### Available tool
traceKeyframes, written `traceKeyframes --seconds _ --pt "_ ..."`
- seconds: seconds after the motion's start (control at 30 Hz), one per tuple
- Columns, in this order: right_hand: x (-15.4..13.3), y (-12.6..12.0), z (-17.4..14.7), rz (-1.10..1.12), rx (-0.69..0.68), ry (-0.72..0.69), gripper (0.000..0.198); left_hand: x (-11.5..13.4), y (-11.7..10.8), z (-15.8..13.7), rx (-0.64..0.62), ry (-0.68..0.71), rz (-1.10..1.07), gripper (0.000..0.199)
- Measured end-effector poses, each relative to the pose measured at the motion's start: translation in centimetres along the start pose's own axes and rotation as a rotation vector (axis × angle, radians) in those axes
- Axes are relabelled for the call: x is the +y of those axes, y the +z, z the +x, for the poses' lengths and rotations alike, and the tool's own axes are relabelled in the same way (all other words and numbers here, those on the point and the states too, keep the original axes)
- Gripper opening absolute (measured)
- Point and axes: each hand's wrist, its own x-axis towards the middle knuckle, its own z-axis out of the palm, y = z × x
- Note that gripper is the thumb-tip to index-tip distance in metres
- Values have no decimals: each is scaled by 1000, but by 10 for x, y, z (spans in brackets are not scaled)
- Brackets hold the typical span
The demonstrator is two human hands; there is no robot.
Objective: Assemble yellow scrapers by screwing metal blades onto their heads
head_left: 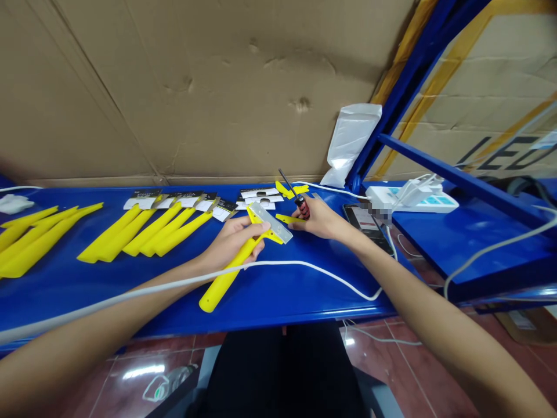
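My left hand (230, 237) is closed around the neck of a yellow scraper (223, 283), its thumb on the flat metal blade (270, 222). The scraper's handle points down and toward me. My right hand (324, 217) is wrapped around a screwdriver (301, 204) with a red and black handle, its shaft pointing up and left. Those fingers also hold a small yellow strip (285, 219) close to the scraper head. Beyond the hands lie small yellow pieces (292, 190) and several black-and-white cards (256, 199).
To the left on the blue table (174, 296) lie several yellow scrapers (148, 232) with cards and more yellow handles (41, 238). A white cable (278, 263) crosses in front. A phone (368, 226), a power strip (413, 199) and a white pouch (353, 139) are at the right.
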Motion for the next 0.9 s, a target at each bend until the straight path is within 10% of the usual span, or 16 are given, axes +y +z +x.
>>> traceKeyframes --seconds 0.2,0.57,0.9 --pt "-9 0 -5 38 113 -45 32 3 1 -2 3 -38 40 28" --pt "-35 -3 -12 889 457 -171 46 1 2 1 -6 -85 83 29" --pt "-37 -3 -12 1062 352 -8 46 2 3 0 -15 -83 79 33"
